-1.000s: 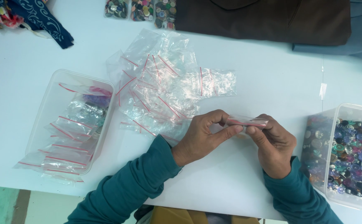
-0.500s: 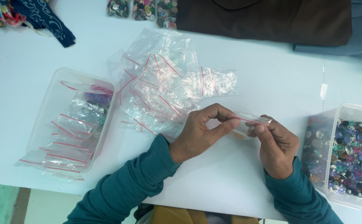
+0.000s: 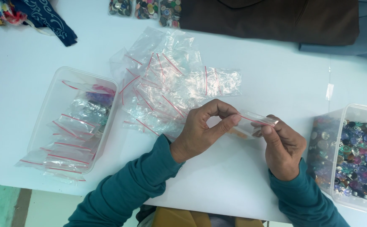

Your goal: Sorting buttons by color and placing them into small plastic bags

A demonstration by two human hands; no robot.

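Both my hands hold one small clear zip bag [image 3: 254,122] with a red seal strip, just above the white table [image 3: 276,80]. My left hand [image 3: 203,126] pinches its left end between thumb and forefinger. My right hand [image 3: 282,147] grips its right end. Something small and brownish shows inside the bag, too blurred to name. Both sleeves are teal.
A heap of empty clear zip bags [image 3: 171,84] lies just beyond my hands. At the left stands a clear tub [image 3: 51,105] holding filled bags. At the right edge a clear tub [image 3: 339,126] holds several coloured buttons. Dark cloth [image 3: 276,19] and button packs [image 3: 149,8] lie at the back.
My hands have shifted slightly, with the left fingers sliding along the bag's red strip. The bag stays held between both hands.
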